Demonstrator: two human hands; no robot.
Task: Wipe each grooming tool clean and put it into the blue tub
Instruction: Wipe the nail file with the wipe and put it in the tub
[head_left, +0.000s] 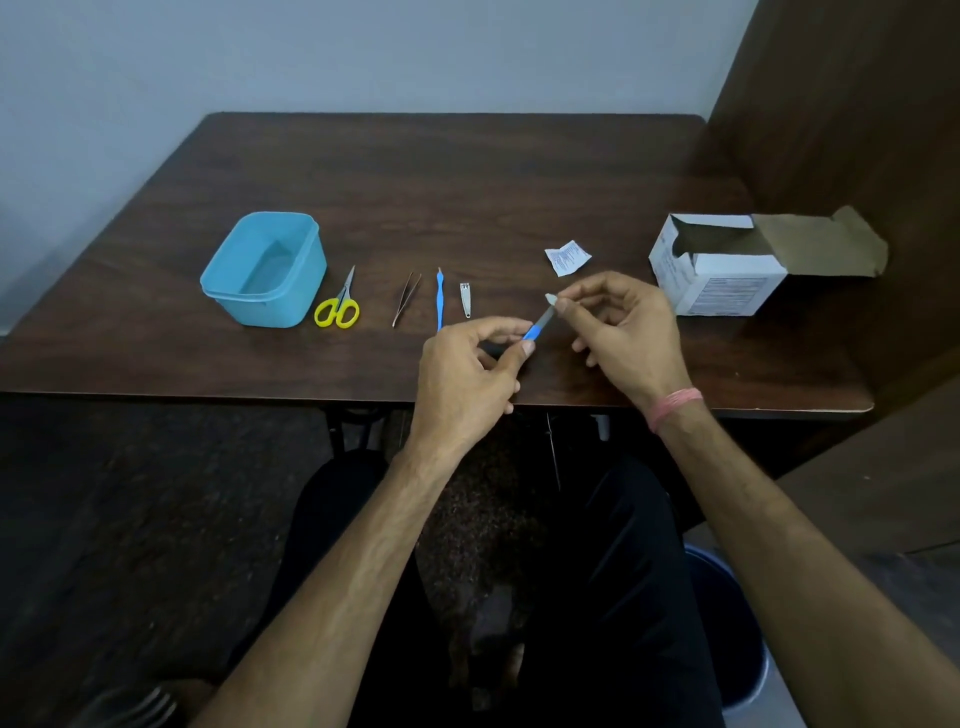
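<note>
Head view | nail file (540, 319) light, stiff, thin; blue handle pinched by left hand (467, 379) | wipe (550, 299) pinched on tip by right hand (623, 332) fingers

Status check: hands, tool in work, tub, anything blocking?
Left hand pinches nail file handle; right hand wipes its tip. Blue tub empty. Scissors, tweezers, cuticle pusher, clipper waiting. Nothing blocking.

Viewpoint: one wide-angle camera on my head.
Facing: forward and down, across my forearms to the desk (467, 171) and wall behind.
Nearness: close, within my reach.
</note>
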